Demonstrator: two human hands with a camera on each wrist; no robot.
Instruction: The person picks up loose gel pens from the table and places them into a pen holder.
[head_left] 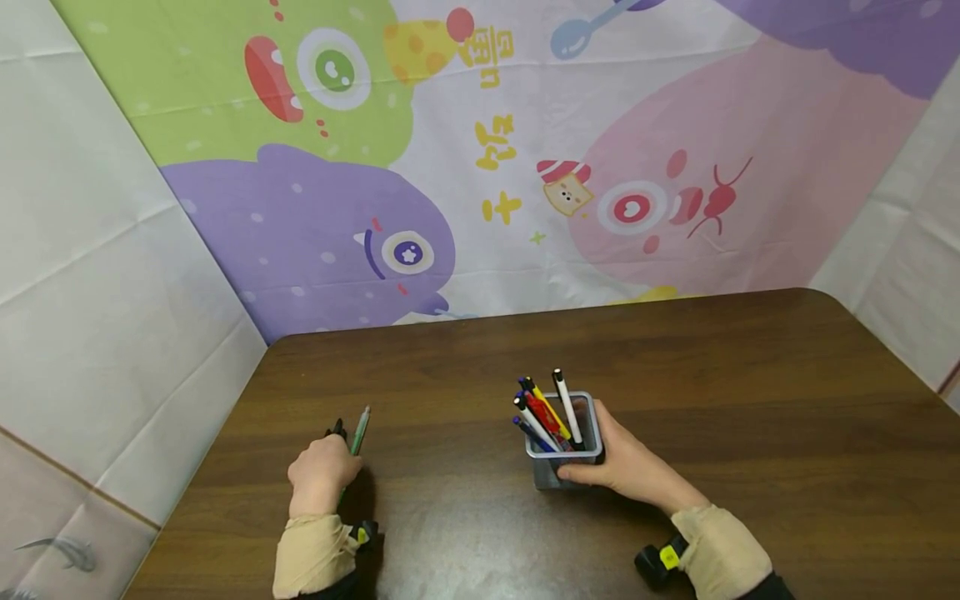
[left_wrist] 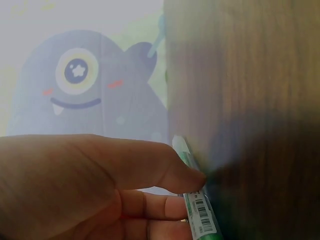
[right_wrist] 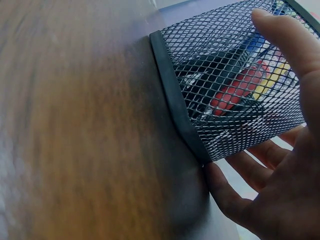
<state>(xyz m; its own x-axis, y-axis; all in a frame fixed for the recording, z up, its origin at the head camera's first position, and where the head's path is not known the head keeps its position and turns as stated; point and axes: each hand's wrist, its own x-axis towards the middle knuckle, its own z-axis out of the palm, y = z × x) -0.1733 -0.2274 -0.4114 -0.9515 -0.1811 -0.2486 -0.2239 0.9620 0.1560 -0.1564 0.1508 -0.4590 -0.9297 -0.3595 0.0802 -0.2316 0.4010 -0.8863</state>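
Fingers of the left hand pinch one green pen against the thumb, its pale end projecting past them and one barcode label just below the thumb tip. One small black object shows beyond the knuckles; whether the fingers touch it cannot be told. The right hand grips one mesh holder between its thumb and spread fingers, one fingertip at the base corner. Beyond that thumb, the holder contains one red pen, one yellow pen, two white pens and at least two blue-ended pens.
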